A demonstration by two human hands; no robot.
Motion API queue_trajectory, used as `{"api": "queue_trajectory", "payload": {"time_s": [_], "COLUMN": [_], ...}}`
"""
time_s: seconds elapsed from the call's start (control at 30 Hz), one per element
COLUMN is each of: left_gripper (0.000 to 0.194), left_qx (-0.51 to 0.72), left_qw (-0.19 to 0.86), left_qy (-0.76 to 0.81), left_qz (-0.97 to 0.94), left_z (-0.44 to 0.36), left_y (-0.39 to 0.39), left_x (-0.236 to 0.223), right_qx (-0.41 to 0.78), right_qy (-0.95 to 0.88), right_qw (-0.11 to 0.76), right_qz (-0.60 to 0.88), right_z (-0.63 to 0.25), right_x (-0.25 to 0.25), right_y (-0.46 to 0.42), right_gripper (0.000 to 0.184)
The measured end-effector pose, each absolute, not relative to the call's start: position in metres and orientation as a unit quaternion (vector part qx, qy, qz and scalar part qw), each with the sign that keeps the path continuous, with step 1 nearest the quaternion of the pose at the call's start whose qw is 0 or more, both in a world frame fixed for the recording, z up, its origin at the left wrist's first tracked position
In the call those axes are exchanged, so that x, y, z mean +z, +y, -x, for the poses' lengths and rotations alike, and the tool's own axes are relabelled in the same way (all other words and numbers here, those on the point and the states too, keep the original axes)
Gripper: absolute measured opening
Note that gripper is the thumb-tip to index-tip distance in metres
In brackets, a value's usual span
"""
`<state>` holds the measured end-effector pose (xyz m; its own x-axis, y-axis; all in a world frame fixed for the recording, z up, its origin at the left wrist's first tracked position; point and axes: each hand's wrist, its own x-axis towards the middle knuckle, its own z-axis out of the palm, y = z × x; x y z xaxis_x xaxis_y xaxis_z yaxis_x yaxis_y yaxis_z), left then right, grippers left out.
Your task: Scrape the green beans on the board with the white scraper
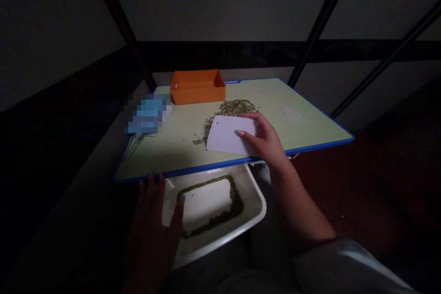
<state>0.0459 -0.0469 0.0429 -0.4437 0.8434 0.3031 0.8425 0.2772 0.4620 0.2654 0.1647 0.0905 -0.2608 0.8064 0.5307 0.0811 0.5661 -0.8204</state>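
Note:
My right hand [263, 140] pinches a flat white plastic scraper [225, 135] with a small hole near one corner, thumb on top. It is tilted on the table next to a pile of small green mung beans [237, 107]; more beans lie scattered to its left. Below the table's front edge, a white basin [257, 202] holds beans gathered in a ring around its bare middle. My left hand [155, 220] is in deep shadow at the basin's left side, fingers stretched toward the table edge and thumb spread over the basin. Its contact with the rim is hard to make out.
An orange open box [198, 96] stands at the back of the pale, blue-edged table [179, 156]. White rice-like grains [291, 114] lie at the right. On the left is a blurred-out blue item [148, 115] with a pale cord. A panelled wall rises behind.

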Motion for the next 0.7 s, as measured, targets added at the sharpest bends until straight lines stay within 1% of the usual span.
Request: {"api": "queue_trajectory", "payload": {"time_s": [0.3,0.5,0.7], "left_gripper": [0.065,0.064,0.064], "left_qx": [0.292,0.292,0.288], "left_qw": [-0.007,0.000,-0.014], "left_qy": [0.798,0.794,0.794], "left_qz": [-0.526,-0.533,-0.534], "left_z": [-0.0477,-0.0461,-0.0490], "left_y": [-0.0466,-0.0464,-0.0458], "left_x": [0.0434,0.0435,0.0430], "right_qx": [0.391,0.378,0.406], "right_qy": [-0.717,-0.767,-0.781], "right_qw": [0.503,0.461,0.427], "right_qz": [0.282,0.237,0.206], "right_z": [-0.2657,-0.2673,-0.2693], "right_x": [0.0945,0.0949,0.0975], "right_y": [0.1617,0.1594,0.1568], "right_gripper": [0.035,0.039,0.041]}}
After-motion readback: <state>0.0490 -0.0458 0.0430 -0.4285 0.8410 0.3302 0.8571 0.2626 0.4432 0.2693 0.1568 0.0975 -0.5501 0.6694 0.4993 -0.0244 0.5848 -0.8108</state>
